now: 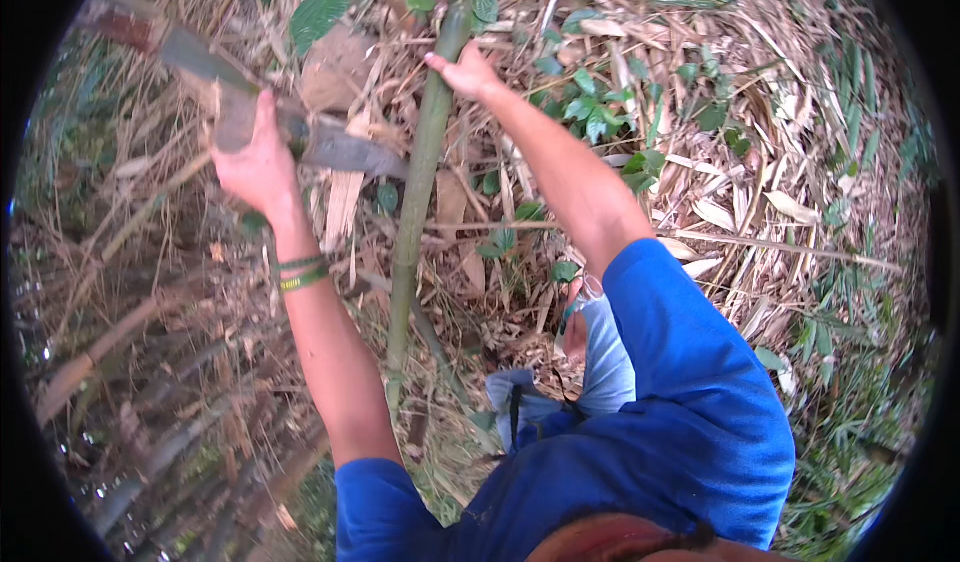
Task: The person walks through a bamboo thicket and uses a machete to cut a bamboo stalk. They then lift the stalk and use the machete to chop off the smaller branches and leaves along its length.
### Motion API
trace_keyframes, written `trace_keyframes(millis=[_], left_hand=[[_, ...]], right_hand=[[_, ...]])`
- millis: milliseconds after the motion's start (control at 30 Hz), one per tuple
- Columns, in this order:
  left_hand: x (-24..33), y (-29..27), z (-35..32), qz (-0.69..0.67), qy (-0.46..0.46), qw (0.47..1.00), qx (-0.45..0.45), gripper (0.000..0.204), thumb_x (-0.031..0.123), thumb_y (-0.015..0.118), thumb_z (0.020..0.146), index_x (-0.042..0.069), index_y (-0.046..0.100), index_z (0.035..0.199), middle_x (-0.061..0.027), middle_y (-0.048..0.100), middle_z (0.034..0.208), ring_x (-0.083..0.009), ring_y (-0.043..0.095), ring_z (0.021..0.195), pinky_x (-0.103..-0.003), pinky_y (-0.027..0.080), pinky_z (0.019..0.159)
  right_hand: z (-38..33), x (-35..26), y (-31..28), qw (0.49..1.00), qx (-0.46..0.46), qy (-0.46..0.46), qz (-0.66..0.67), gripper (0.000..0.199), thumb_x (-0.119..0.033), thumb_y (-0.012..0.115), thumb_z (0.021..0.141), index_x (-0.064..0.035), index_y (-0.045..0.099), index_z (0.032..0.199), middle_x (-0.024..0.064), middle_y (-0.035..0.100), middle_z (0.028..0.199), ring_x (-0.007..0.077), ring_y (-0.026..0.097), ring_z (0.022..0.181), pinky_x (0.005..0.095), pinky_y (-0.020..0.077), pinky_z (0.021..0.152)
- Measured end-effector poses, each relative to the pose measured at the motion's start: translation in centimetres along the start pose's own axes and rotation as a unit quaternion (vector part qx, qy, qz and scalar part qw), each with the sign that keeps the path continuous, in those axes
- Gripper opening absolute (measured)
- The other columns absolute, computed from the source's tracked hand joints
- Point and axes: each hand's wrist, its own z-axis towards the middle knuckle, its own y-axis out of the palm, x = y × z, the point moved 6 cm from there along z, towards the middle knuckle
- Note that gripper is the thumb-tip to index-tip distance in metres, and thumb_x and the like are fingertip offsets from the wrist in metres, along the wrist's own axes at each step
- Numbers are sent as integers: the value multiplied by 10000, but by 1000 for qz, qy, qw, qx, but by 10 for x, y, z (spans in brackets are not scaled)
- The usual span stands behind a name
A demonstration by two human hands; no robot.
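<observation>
A long green bamboo stalk (418, 182) runs from the top middle down toward my body. Near its upper end my right hand (466, 72) is closed around it. Over on the left, my left hand (255, 167) is raised with its thumb up and the other fingers curled. A blurred grey-brown piece (236, 120) lies against that hand, and I cannot make out its kind. Beside the same hand passes a thick greyish bamboo culm (205, 57), slanting from the upper left. A dark grey length (350, 150) reaches from there to the green stalk.
Dry bamboo leaves and sheaths (745, 177) cover the ground on the right. Small green leafy plants (590, 107) grow beside my right forearm. Tangled dry stems and culms (170, 362) crowd the left. My foot (574, 332) stands on the litter below the stalk.
</observation>
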Motion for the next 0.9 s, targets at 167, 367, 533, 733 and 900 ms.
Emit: trace_keyframes(millis=[167, 367, 533, 733, 900], left_hand=[[-2, -9, 14, 39, 94, 994, 34, 711, 532, 835, 671, -64, 690, 1029, -203, 710, 1054, -279, 686, 960, -372, 503, 883], [10, 0, 0, -99, 75, 992, -14, 398, 167, 767, 817, -33, 640, 1137, -122, 711, 1053, -183, 659, 939, -316, 496, 864], [-6, -12, -5, -82, 55, 995, 0, 403, 171, 781, 798, -30, 644, 1119, -123, 712, 1032, -184, 662, 913, -320, 501, 852], [14, 3, 4, -58, 50, 997, -3, 401, 184, 791, 787, -20, 651, 1102, -125, 711, 1010, -199, 666, 900, -326, 509, 821], [-26, -3, 20, 135, 89, 986, 38, 669, 550, 809, 698, -71, 723, 932, -235, 707, 1026, -272, 691, 935, -356, 506, 873]], right_hand=[[9, 34, 48, 969, -197, 75, -126, 792, -609, 555, 872, 12, 447, 1351, 222, 496, 1393, 438, 461, 1281, 516, 355, 1071], [-3, 56, 81, 971, -80, 19, -226, 840, -557, 546, 893, 51, 353, 1439, 288, 436, 1429, 471, 457, 1270, 552, 340, 1072], [-22, 45, 87, 975, -84, -15, -204, 790, -595, 529, 890, 66, 494, 1320, 298, 526, 1320, 398, 528, 1232, 461, 387, 1058], [-9, 56, 81, 962, -25, -20, -272, 665, -527, 496, 913, 49, 610, 1224, 334, 549, 1266, 451, 500, 1232, 506, 362, 1064], [-71, -14, 84, 866, -113, -239, -424, 429, -382, 473, 917, -6, 680, 932, 226, 672, 1003, 367, 643, 1012, 483, 500, 892]])
